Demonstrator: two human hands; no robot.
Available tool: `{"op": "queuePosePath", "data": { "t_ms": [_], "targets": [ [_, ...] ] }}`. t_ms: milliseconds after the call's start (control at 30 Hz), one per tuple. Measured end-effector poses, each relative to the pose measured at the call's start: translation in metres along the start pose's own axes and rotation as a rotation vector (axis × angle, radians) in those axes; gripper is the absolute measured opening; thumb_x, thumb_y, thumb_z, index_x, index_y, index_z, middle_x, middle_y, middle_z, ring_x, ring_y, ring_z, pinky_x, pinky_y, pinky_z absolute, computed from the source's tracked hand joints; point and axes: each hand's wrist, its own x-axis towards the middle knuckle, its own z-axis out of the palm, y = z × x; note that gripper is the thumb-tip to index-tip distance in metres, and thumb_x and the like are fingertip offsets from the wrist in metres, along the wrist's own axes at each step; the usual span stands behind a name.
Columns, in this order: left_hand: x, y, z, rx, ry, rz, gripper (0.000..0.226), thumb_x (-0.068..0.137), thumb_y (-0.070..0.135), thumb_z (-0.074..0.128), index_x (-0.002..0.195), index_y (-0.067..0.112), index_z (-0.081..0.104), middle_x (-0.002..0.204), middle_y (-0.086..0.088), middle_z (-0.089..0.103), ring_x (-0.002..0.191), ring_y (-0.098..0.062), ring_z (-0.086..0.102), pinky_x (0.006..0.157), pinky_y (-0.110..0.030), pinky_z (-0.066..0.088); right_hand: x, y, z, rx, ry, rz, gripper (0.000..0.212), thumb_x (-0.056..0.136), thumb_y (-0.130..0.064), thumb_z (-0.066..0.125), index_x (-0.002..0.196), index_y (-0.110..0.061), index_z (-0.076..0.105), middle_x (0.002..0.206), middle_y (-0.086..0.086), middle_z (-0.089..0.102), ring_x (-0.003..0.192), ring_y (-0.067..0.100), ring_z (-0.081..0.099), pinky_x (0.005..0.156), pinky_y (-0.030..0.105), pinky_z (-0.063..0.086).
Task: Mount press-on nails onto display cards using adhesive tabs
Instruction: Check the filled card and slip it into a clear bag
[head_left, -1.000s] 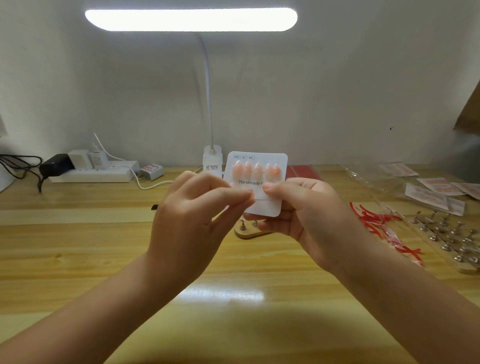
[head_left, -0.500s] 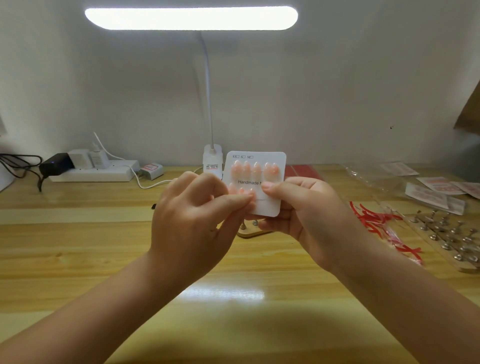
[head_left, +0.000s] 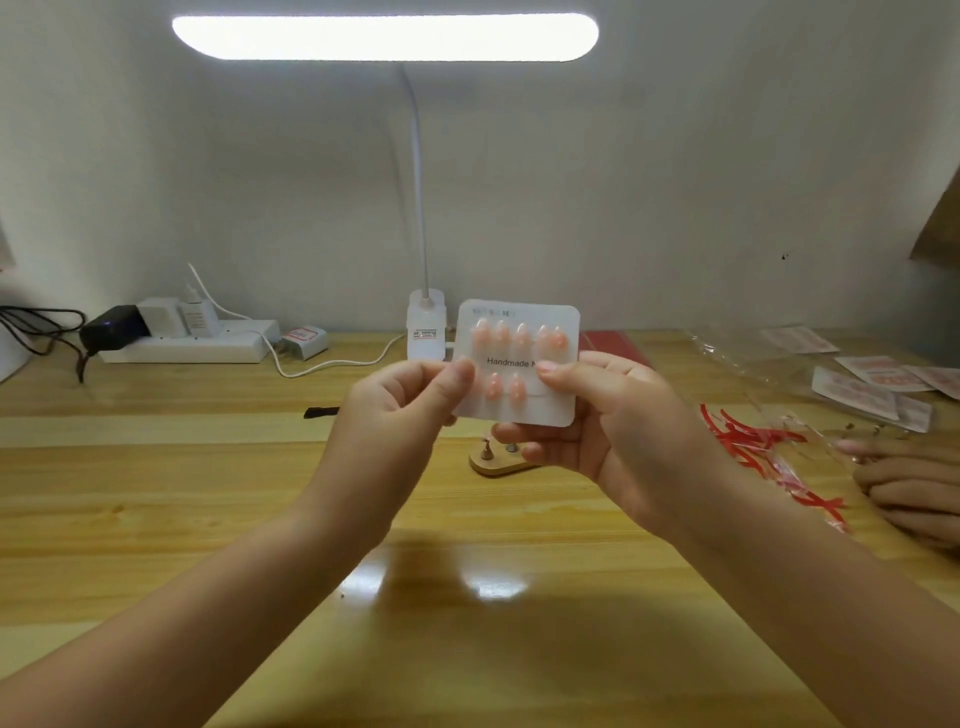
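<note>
White display card (head_left: 540, 410), upright facing the camera, long axis horizontal, is pinched by right hand (head_left: 613, 426) and left hand (head_left: 400, 415).

Both forearms are showing bare from the bottom edge up to the wrists, with no sleeve reaching into view. The left hand (head_left: 400, 415) and right hand (head_left: 618, 421) are wearing no gloves, rings or watch; the fingernails are showing short and unpainted.
</note>
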Motion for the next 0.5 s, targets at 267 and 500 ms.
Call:
{"op": "queuePosePath", "data": {
  "t_ms": [267,500],
  "targets": [
    [0.0,-0.003,0.003,-0.087,0.04,0.051,0.02,0.076,0.04,0.064,0.07,0.023,0.073,0.062,0.013,0.067,0.059,0.005,0.057,0.057,-0.008,0.044,0.002,0.007,-0.004,-0.1,-0.033,-0.066,0.013,0.088,-0.005,0.063,0.099,-0.004,0.069,0.089,0.014,0.075,0.073,0.023,0.072,0.058,0.022,0.055],
    [-0.004,-0.003,0.005,-0.093,0.015,0.08,0.015,0.085,0.026,0.065,0.073,0.019,0.071,0.059,0.014,0.066,0.054,0.005,0.058,0.051,-0.005,0.041,0.003,0.014,-0.004,-0.146,0.044,-0.13,0.017,0.084,-0.006,0.068,0.1,-0.002,0.068,0.089,0.018,0.074,0.068,0.021,0.071,0.056,0.02,0.053]
  ]
}}
